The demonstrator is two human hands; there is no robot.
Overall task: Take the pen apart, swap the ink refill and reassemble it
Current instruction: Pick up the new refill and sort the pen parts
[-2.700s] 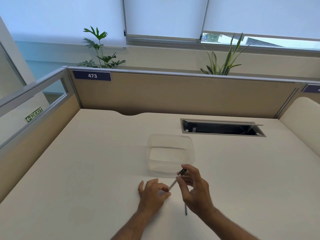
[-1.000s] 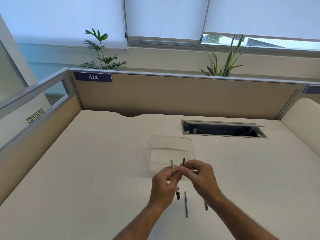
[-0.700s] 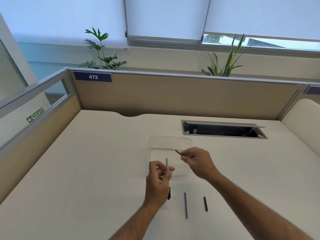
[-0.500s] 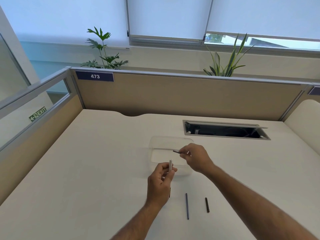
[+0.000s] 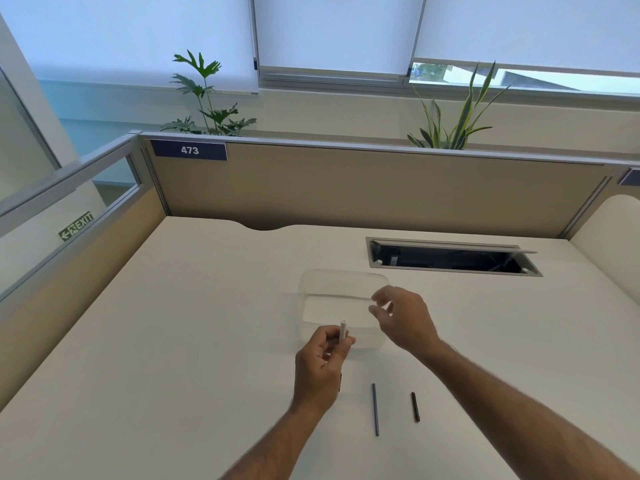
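Observation:
My left hand (image 5: 320, 367) holds a white pen barrel (image 5: 343, 329) upright, its open end pointing up. My right hand (image 5: 403, 318) hovers over the right side of a clear plastic container (image 5: 341, 277), fingers spread and blurred, with nothing visible in them. On the desk near me lie a thin grey-blue ink refill (image 5: 375, 408) and, to its right, a shorter dark pen part (image 5: 415, 406). Another dark piece (image 5: 340, 382) peeks out just beside my left hand, mostly hidden by it.
The cream desk (image 5: 194, 341) is enclosed by tan partition walls at the back and left. An open cable hatch (image 5: 450, 259) is set into the desk behind and to the right of the container. Two plants stand behind the partition.
My right hand carried a dark refill from the barrel to over the container and now has its fingers apart, the refill no longer seen in it. My left hand kept the barrel upright.

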